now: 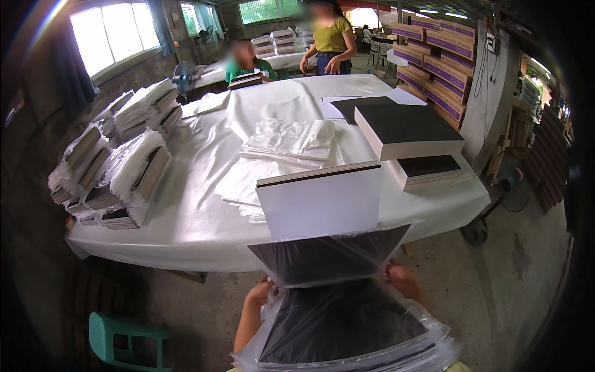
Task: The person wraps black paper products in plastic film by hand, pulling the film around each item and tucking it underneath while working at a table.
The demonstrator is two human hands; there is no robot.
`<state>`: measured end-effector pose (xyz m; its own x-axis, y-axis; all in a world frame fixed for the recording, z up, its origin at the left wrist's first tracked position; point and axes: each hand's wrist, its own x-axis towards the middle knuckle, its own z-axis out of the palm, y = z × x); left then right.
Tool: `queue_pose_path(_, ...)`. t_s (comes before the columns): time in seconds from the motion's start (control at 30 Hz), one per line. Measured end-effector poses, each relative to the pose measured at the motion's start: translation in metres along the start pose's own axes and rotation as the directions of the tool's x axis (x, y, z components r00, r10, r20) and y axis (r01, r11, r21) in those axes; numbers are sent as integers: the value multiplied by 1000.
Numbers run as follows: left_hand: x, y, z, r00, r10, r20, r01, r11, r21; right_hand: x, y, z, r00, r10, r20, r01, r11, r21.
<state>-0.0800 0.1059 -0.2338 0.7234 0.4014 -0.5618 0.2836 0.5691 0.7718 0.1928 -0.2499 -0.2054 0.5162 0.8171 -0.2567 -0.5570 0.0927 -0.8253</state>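
Note:
Close to my body are black boards [347, 319] inside clear plastic bags [434, 341], with loose plastic bunched along the near edge. Another black panel [328, 257] under clear film rises beyond them at the table's front edge. My left hand [263, 290] is closed on the bag's left side. On the opposite side, my right hand [404, 280] grips the plastic, its fingers partly hidden. Just past the film, a stack of boards [319, 204] stands upright, white face toward me. Behind it lies a pile of flat clear plastic bags [288, 139].
Bagged board stacks [133, 167] crowd the left of the white-covered table [192, 204]. Black-topped board stacks [409, 130] lie at right. Two people are across the table. A green stool [127, 338], a standing fan [511, 180] and piled cartons [434, 62] surround it.

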Motion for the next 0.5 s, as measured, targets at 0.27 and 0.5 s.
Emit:
queue_pose_path(0.27,-4,-47,27,977,212,27,-208,974,-90,17,23,4,958,142,-250,-258,807,-531)
queue_pose_path(0.5,29,-32,44,899,149,-412,-3,943,333,55,38,-3,956,112,-270,-257,760,-597)
